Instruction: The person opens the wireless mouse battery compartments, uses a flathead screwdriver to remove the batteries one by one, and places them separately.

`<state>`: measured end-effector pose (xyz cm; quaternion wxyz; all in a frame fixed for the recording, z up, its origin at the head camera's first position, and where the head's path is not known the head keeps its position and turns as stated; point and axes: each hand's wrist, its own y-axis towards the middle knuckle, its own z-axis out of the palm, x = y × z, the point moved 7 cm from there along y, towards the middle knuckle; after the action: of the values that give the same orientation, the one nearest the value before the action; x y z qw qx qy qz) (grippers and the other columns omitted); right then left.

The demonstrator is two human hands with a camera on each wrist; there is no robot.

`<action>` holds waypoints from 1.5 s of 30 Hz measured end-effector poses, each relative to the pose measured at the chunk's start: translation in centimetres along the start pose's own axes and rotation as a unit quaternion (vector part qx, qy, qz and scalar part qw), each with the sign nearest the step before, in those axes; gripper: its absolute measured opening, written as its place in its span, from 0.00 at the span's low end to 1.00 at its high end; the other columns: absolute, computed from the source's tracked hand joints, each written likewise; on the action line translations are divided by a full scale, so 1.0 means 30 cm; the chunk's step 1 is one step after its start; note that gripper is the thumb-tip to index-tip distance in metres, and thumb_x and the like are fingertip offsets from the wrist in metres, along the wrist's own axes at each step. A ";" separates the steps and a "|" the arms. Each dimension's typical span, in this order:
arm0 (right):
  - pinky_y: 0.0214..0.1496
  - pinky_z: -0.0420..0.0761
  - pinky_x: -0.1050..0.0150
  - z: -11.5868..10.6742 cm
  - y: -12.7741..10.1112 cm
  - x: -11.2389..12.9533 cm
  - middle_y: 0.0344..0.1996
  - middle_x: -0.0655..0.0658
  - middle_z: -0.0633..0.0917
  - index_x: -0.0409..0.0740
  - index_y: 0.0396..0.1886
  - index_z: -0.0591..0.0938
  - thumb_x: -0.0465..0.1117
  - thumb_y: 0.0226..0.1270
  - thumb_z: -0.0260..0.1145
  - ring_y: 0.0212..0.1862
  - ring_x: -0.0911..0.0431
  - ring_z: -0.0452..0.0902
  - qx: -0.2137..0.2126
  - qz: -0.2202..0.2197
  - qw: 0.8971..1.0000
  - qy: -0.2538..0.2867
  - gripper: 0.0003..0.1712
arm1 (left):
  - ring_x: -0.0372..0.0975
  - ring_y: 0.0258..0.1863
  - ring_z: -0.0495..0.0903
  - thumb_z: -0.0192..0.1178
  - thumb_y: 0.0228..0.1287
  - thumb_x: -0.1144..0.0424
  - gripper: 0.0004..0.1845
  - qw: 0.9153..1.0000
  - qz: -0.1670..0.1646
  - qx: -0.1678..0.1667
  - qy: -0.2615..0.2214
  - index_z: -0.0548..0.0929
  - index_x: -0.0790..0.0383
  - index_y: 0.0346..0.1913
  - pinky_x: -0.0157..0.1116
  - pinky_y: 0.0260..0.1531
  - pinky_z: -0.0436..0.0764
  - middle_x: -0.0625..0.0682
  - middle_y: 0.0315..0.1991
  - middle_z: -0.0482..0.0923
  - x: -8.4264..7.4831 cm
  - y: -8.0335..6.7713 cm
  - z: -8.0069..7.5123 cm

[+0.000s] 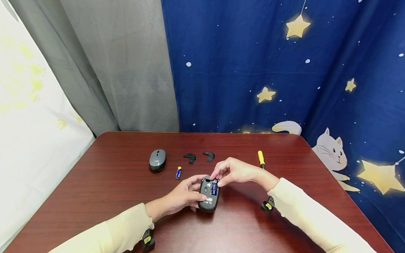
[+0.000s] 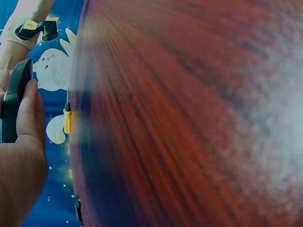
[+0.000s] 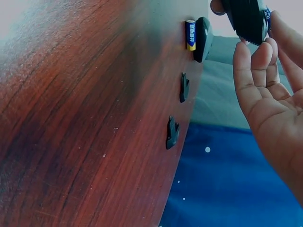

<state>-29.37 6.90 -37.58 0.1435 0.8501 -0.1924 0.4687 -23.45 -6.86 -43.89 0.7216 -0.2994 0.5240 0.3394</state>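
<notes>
My left hand [image 1: 183, 195] grips a dark computer mouse [image 1: 205, 207], held with its underside up, thumb across the label. A blue AAA-type battery [image 1: 214, 188] lies in the mouse's uncovered compartment. My right hand [image 1: 235, 172] pinches at the top end of that battery with thumb and index finger, its other fingers curled by the mouse's front edge. The right wrist view shows the mouse [image 3: 246, 19] raised above the table, with the fingertips [image 3: 242, 49] right at its edge. Part of the battery is hidden behind the fingers.
On the table [image 1: 110, 182] lie a second grey mouse [image 1: 157, 160], a blue-and-yellow battery [image 1: 178, 173] and two black covers, one left [image 1: 190, 158] and one right [image 1: 209, 156]. A yellow-handled screwdriver [image 1: 261, 159] lies beyond my right forearm. Curtains hang behind the table's far edge.
</notes>
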 end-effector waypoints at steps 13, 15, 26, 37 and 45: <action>0.40 0.79 0.63 0.016 0.012 -0.014 0.35 0.48 0.83 0.38 0.43 0.87 0.31 0.54 0.73 0.36 0.57 0.76 0.005 -0.002 1.000 -0.012 0.14 | 0.50 0.44 0.82 0.63 0.58 0.76 0.38 1.000 -0.004 0.000 0.005 0.60 0.62 0.71 0.44 0.36 0.84 0.65 0.56 0.76 0.012 -0.001 -0.006; 0.39 0.79 0.63 0.016 0.012 -0.014 0.35 0.48 0.83 0.38 0.42 0.87 0.30 0.54 0.73 0.36 0.57 0.76 0.005 -0.001 1.000 -0.015 0.14 | 0.50 0.44 0.83 0.63 0.58 0.76 0.38 1.000 -0.003 0.001 0.005 0.61 0.63 0.71 0.44 0.36 0.84 0.65 0.56 0.76 0.012 0.000 -0.005; 0.38 0.78 0.63 0.017 0.020 -0.013 0.32 0.49 0.83 0.39 0.39 0.88 0.30 0.53 0.74 0.35 0.59 0.74 0.009 0.000 1.000 -0.026 0.12 | 0.51 0.45 0.82 0.62 0.58 0.76 0.38 1.000 -0.004 0.004 0.003 0.60 0.63 0.71 0.44 0.36 0.84 0.65 0.56 0.75 0.013 -0.002 -0.004; 0.38 0.78 0.65 0.011 0.005 -0.017 0.34 0.48 0.84 0.40 0.39 0.87 0.30 0.57 0.72 0.35 0.58 0.76 0.017 0.019 1.000 0.016 0.09 | 0.50 0.45 0.82 0.62 0.58 0.76 0.38 1.000 -0.005 0.010 0.001 0.60 0.63 0.71 0.45 0.37 0.84 0.65 0.56 0.76 0.011 0.000 0.005; 0.40 0.80 0.64 -0.026 -0.012 -0.017 0.34 0.42 0.83 0.30 0.41 0.83 0.31 0.60 0.70 0.35 0.55 0.77 -0.006 0.029 0.995 0.100 0.11 | 0.49 0.42 0.83 0.63 0.58 0.75 0.38 1.000 -0.012 0.014 -0.001 0.61 0.62 0.71 0.39 0.26 0.83 0.64 0.56 0.76 0.011 0.000 0.004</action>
<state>-30.01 7.66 -37.64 0.1539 0.7924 -0.2043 0.5538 -23.30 -6.70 -44.17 0.7300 -0.2953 0.5246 0.3235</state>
